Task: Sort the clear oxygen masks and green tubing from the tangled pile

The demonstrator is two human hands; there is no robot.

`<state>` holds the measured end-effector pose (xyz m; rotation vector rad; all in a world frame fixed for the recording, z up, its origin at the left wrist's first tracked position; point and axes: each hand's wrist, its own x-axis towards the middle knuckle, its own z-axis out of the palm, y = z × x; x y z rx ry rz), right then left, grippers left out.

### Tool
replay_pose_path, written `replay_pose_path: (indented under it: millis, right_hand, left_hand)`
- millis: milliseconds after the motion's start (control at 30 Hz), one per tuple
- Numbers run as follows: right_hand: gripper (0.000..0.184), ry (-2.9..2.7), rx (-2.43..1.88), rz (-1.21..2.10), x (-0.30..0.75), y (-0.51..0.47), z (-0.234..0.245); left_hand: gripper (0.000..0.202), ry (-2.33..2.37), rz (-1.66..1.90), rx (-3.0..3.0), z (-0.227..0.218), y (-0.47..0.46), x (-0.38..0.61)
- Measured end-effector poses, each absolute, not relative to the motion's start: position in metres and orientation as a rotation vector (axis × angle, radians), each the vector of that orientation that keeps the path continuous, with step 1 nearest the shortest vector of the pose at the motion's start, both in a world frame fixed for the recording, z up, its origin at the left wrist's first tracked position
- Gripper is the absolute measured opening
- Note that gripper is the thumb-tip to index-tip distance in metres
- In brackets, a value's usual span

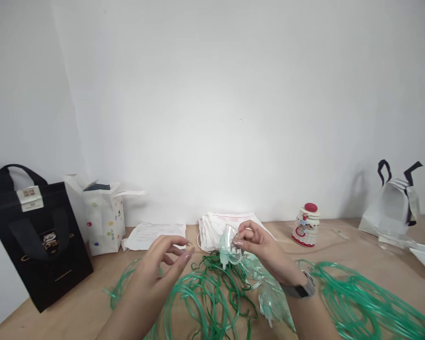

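My right hand [253,241], with a watch at its wrist, pinches the edge of a clear green-tinted oxygen mask [225,243] in the middle of the table. To the left of that mask, my left hand [163,264] has thumb and forefinger brought together; whatever lies between them is too small to make out. Below both hands spreads a heap of green tubing [198,293], tangled with dark green elastic straps [239,290]. Under my right forearm lies another clear mask [269,302], partly covered by the arm.
More coiled green tubing [357,297] lies at the right. Papers [212,229] and a white packet [156,235] rest by the wall. A red-lidded jar [306,226] stands back right. Bags line the left, one black [46,250], one white [104,219]; another white bag [391,208] stands far right.
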<state>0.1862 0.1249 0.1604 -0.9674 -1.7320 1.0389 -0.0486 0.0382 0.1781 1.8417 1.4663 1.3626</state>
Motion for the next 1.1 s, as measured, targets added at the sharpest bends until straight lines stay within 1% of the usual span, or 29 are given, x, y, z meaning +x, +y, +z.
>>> replay_pose_path:
  millis: [67,133,167,267,367,433,500,533,600,667,700,800,867,1000,1033,1100]
  right_hand:
    - [0.025,-1.551,-0.620,1.316,0.181,0.107,0.170]
    - [0.029,-1.436,-0.442,1.484,0.172,0.095,0.173]
    - [0.030,-1.412,-0.401,1.535,0.167,0.092,0.173]
    - [0.030,-1.381,-0.344,1.587,0.155,0.089,0.169]
    - [0.024,-1.437,-0.463,1.461,0.152,0.099,0.164]
    - [0.016,-1.604,-0.756,1.182,0.156,0.111,0.156]
    - [0.011,-1.779,-1.160,0.767,0.165,0.129,0.144]
    - [0.008,-1.807,-1.292,0.664,0.170,0.138,0.135]
    - [0.003,-1.846,-1.475,0.621,0.180,0.157,0.115]
    - [0.006,-1.889,-1.650,0.641,0.186,0.172,0.093]
    - [0.008,-1.914,-1.710,0.661,0.186,0.177,0.082]
    - [0.024,-1.969,-1.781,0.722,0.177,0.186,0.055]
    - [0.027,-1.968,-1.764,0.747,0.167,0.188,0.044]
    - [0.025,-1.871,-1.624,0.768,0.160,0.188,0.049]
    - [0.021,-1.829,-1.570,0.770,0.161,0.187,0.056]
    - [0.016,-1.736,-1.438,0.790,0.166,0.182,0.075]
  left_hand:
    - [0.040,1.417,1.345,1.761,0.174,0.043,-0.040]
    - [0.051,1.308,1.268,1.657,0.172,0.046,-0.032]
    - [0.048,1.228,1.204,1.618,0.172,0.048,-0.029]
    - [0.030,0.994,1.073,1.538,0.172,0.053,-0.021]
    - [0.024,0.913,1.207,1.469,0.170,0.061,-0.018]
    - [0.023,1.011,1.355,1.497,0.168,0.064,-0.018]
    - [0.024,1.186,1.465,1.572,0.166,0.066,-0.020]
    - [0.025,1.241,1.501,1.597,0.166,0.065,-0.022]
    - [0.027,1.259,1.529,1.594,0.166,0.064,-0.025]
    - [0.027,1.238,1.530,1.550,0.168,0.060,-0.028]
    - [0.027,1.245,1.531,1.532,0.170,0.058,-0.029]
    - [0.027,1.305,1.501,1.541,0.177,0.051,-0.032]
    - [0.025,1.319,1.448,1.586,0.180,0.047,-0.033]
    - [0.020,1.275,1.400,1.627,0.175,0.048,-0.033]
    - [0.023,1.270,1.407,1.611,0.173,0.049,-0.033]
    - [0.044,1.273,1.428,1.586,0.168,0.052,-0.032]
